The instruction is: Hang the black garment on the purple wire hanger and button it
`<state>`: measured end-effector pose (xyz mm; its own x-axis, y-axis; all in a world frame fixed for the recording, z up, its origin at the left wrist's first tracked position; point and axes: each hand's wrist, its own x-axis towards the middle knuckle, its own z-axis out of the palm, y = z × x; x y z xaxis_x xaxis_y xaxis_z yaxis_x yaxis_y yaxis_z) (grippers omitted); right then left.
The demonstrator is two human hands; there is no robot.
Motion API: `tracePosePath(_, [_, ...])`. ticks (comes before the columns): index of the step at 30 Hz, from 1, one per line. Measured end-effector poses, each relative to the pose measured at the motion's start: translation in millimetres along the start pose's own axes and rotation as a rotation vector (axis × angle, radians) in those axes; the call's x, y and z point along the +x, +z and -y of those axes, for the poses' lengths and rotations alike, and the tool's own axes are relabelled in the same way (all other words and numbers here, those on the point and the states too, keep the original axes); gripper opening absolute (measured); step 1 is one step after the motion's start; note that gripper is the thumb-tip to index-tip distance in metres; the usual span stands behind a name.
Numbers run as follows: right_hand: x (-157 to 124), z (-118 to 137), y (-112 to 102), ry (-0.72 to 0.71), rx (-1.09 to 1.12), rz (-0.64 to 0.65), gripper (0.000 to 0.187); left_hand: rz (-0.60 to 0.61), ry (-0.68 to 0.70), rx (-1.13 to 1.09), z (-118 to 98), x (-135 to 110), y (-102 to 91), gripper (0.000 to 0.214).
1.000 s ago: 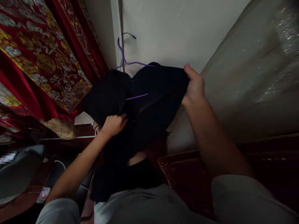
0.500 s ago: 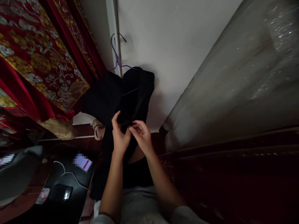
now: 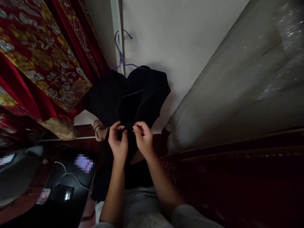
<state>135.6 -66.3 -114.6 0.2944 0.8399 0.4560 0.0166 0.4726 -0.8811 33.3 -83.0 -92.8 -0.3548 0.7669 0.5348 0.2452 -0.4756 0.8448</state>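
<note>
Black garment (image 3: 154, 88), open at neck, hanging on purple hanger (image 3: 120, 58).

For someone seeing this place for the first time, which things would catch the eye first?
Probably the red cloth with its gold and silver patterns, which fills the upper left. Next, perhaps, the purple hanger, left of centre near the top, bearing a dark garment. Lower down, near the middle, the left hand and right hand pinch this garment.

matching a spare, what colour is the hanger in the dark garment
Purple, with a dark tip; the hanger shows best in the head view, above the garment.
</note>
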Motion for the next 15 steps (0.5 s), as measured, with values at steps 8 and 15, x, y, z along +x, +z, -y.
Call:
tracePosePath(8, [-3.3,15.3,-2.5,-0.092,0.03,0.04,0.006,0.009,0.187,0.095,-4.1,-12.8,7.0,0.013])
tracePosePath(15, [-0.4,11.1,-0.2,-0.073,-0.007,0.07,0.011,0.074,0.077,0.057,3.6,-13.8,14.5,0.014])
